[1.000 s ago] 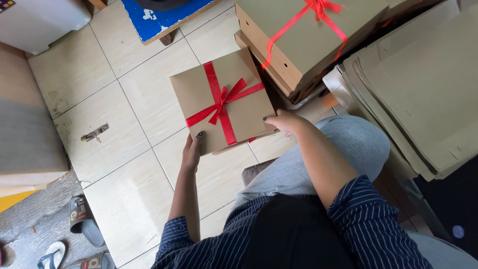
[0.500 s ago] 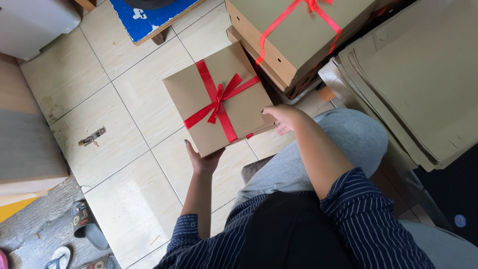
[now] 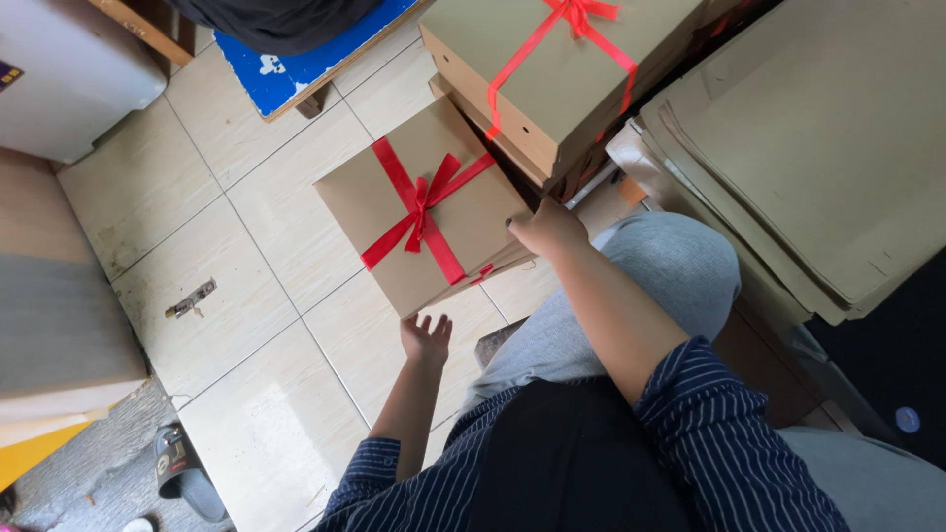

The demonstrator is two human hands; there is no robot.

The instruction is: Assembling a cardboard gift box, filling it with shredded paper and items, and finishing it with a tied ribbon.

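Head view: ribboned box (image 3: 424, 222) in right hand (image 3: 547, 229)

Bare floor tiles (image 3: 246, 256) left of ribboned box (image 3: 424, 222) open; stacked boxes (image 3: 562, 79) (right) block; flat cardboard (image 3: 818, 148) beyond.

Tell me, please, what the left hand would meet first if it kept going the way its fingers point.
Probably the near edge of the ribboned box, just beyond the left hand; depth is hard to judge.

A flat brown cardboard box tied with red ribbon (image 3: 424, 222) sits beside a stack of matching ribboned boxes (image 3: 562, 74) — flattened brown cartons (image 3: 818, 158) alongside.
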